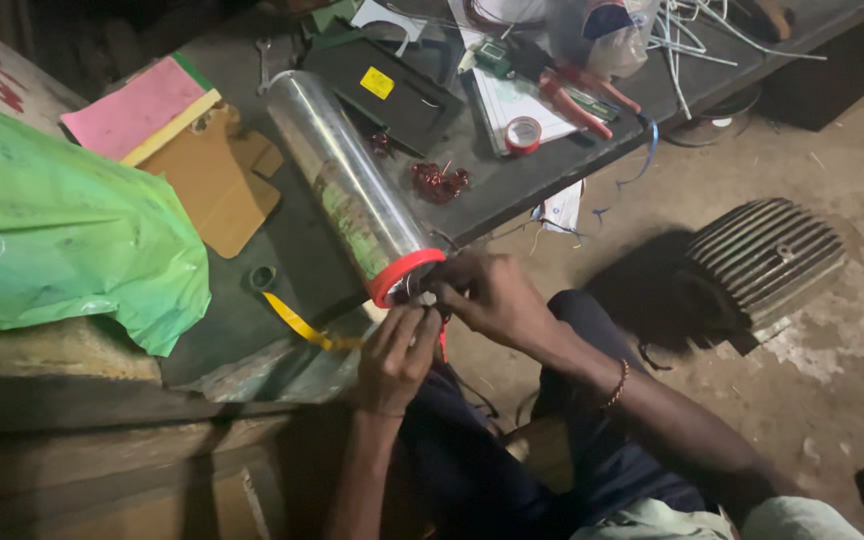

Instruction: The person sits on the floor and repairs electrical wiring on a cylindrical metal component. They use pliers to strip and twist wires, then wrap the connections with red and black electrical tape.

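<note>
Nearest the camera, the person's left hand (pixel 397 352) pinches something small at the red-rimmed end (pixel 407 275) of a long shiny metal cylinder (pixel 347 185), thumb and fingers closed together just under the rim. The right hand (pixel 492 297) meets it from the other side, fingers curled tight around what looks like thin wire at the same opening; the exact strand is too small to make out. Working well here would mean keeping both grips close to the rim, the tube steadied on the bench edge so it cannot roll.

The cylinder is smooth and reflective and lies slantwise across the dark, worn workbench (pixel 282 250). A yellow strip (pixel 297 322) trails beside it. A crumpled green plastic sheet (pixel 62 230) lies to the left, with flat brown cardboard (pixel 217 180) and a pink sheet (pixel 132 108) beyond. A knot of reddish copper wire (pixel 439 182) sits mid-bench, red-handled pliers (pixel 582 95) farther on. On the dusty floor rests a ribbed metal motor casing (pixel 767 255).
</note>
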Available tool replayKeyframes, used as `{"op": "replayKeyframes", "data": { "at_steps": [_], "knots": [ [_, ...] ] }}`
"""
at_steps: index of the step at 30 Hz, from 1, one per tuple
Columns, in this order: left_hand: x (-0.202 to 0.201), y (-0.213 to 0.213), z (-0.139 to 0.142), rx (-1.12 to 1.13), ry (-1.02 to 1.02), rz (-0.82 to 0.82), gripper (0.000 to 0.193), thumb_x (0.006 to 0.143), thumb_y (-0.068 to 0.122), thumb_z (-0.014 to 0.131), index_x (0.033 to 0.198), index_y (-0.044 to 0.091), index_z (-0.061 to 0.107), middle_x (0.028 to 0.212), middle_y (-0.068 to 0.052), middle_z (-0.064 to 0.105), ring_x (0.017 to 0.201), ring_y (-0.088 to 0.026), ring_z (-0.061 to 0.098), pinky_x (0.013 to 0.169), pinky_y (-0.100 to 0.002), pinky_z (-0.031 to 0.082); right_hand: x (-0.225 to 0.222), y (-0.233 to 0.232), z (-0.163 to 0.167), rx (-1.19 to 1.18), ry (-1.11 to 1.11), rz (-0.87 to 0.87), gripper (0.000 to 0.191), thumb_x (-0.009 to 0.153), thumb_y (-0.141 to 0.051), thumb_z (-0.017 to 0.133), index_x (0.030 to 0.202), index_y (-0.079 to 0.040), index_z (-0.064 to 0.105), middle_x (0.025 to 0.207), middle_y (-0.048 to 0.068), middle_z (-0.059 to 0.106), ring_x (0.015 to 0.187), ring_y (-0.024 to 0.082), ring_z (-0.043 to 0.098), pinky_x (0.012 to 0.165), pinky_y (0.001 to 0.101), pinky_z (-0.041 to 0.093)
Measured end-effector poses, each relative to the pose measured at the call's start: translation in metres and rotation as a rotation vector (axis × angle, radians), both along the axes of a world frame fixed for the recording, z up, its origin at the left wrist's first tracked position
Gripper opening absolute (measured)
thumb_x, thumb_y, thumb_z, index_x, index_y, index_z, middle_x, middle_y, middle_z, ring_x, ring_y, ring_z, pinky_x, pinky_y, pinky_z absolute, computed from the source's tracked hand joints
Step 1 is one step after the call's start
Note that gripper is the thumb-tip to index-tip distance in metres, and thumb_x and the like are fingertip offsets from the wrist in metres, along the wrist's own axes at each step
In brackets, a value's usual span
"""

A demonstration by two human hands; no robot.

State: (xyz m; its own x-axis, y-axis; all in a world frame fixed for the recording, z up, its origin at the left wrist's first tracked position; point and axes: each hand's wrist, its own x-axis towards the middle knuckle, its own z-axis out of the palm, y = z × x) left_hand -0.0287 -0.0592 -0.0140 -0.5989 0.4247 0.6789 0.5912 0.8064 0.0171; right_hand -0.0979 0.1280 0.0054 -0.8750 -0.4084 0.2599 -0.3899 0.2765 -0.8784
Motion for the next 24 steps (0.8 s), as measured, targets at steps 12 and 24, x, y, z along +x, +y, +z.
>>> {"op": "replayKeyframes", "data": {
  "at_steps": [12, 24],
  "knots": [
    [0.001, -0.003, 0.009, -0.069, -0.25, 0.04, 0.028, 0.09, 0.013, 0.066, 0.116, 0.001, 0.068, 0.114, -0.015, 0.066, 0.104, -0.031, 0.065, 0.091, -0.042, 0.055, -0.01, 0.038, 0.004, -0.83, -1.349, 0.444, 0.055, 0.099, -0.03, 0.057, 0.141, 0.005, 0.054, 0.115, 0.015, 0.084, 0.037, 0.0, 0.042, 0.036, 0.0177, 0.034],
    [-0.002, 0.012, 0.022, 0.19, -0.607, 0.004, 0.016, 0.093, 0.015, 0.065, 0.103, 0.003, 0.065, 0.102, -0.016, 0.068, 0.089, -0.037, 0.066, 0.077, -0.045, 0.053, 0.029, 0.05, -0.021, -0.646, -0.659, 0.191, 0.034, 0.108, -0.021, 0.058, 0.125, 0.008, 0.065, 0.096, 0.011, 0.072, 0.071, 0.011, 0.066, 0.054, 0.0232, 0.052]
  ]
}}
